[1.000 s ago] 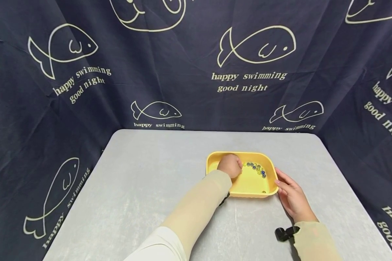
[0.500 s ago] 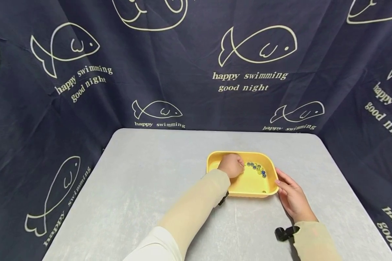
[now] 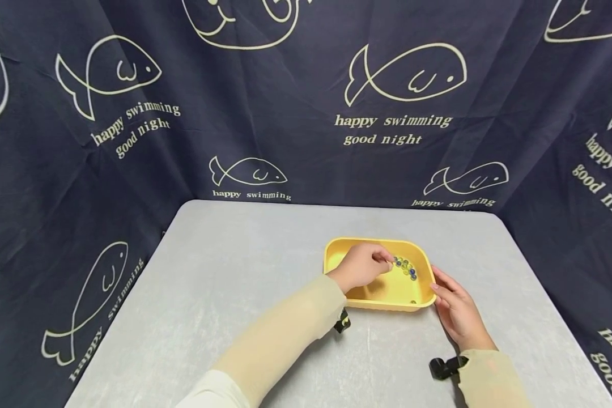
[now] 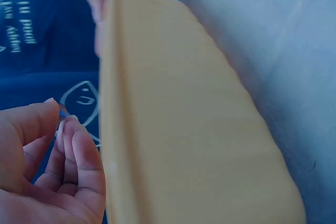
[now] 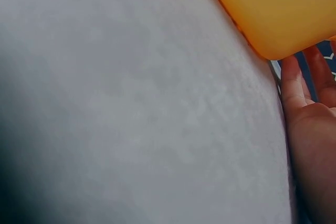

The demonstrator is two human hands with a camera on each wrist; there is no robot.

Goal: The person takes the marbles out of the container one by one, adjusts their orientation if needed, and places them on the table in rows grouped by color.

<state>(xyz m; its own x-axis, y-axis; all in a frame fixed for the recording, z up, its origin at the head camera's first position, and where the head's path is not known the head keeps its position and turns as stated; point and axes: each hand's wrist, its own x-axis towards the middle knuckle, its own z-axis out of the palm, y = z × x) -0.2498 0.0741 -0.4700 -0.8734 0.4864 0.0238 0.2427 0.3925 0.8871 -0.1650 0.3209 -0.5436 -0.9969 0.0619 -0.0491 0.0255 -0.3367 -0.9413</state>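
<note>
In the head view a yellow plastic tub (image 3: 387,306) sits on the table. My left hand (image 3: 364,265) is over its inside, and the left wrist view shows that hand (image 4: 58,166) pinching a clear glass marble with blue in it (image 4: 62,113) between thumb and fingertips. Blue and yellow glass marbles (image 3: 406,266) lie in a curved cluster toward the tub's right end, partly covered by the left fingertips. One more marble (image 3: 413,302) rests near the front wall. At the right end, my right hand (image 3: 456,309) holds the tub by its rim, thumb and fingers against the outside.
The grey tabletop (image 3: 224,272) spreads around the tub. Dark blue curtains with fish drawings (image 3: 306,113) hang behind the table and along both sides. A black wrist mount (image 3: 446,367) is strapped to the right sleeve.
My left hand has come up from the tub's floor and shifted slightly right and nearer, and its pinching fingertips now show. The right hand keeps its place on the rim.
</note>
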